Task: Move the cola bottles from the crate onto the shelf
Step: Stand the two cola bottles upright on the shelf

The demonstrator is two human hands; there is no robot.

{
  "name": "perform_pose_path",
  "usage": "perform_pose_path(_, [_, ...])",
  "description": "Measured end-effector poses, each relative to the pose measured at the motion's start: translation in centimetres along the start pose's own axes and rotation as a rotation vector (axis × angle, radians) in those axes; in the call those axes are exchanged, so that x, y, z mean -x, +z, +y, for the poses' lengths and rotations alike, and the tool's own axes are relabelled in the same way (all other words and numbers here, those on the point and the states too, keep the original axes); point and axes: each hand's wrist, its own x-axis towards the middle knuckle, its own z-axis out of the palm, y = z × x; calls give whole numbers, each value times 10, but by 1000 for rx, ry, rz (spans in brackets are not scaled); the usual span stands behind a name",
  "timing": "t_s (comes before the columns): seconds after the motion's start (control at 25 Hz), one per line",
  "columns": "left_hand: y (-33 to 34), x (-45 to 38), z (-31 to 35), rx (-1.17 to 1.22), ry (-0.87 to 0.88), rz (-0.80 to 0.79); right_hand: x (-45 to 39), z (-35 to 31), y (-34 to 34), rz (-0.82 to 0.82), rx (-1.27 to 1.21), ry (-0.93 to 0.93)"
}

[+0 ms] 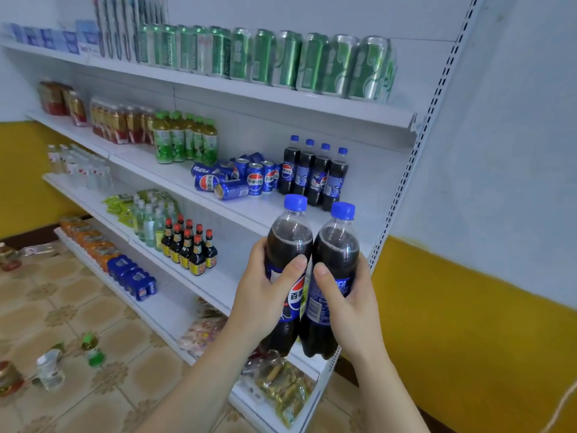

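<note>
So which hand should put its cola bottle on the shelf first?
Probably the right hand. Its cola bottle sits nearer the bare shelf space right of the four standing cola bottles. The left hand holds its bottle farther from that space.

Two bare forearms come into view from the bottom edge, each ending in a bare hand: the left hand (pixel 265 295) and the right hand (pixel 352 304). No sleeve, cuff, glove, watch, ring or bracelet shows on either arm as far as they are visible. The fingers (pixel 292 267) are slim, with short, plain, unpainted nails visible on both thumbs.
</note>
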Motion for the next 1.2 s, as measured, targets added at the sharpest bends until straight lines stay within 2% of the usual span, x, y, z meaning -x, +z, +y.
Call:
perform_pose_path(0.4, [-8, -151, -22, -66, 41, -177, -111, 21, 31, 156, 76, 54])
perform_pose_path(0.84, [53, -302, -50, -155, 27, -387, -238, 66, 5, 328, 116, 79])
perform_pose_path(1.2, [91, -383, -93, -159, 41, -450, -309, 114, -7, 367, 163, 120])
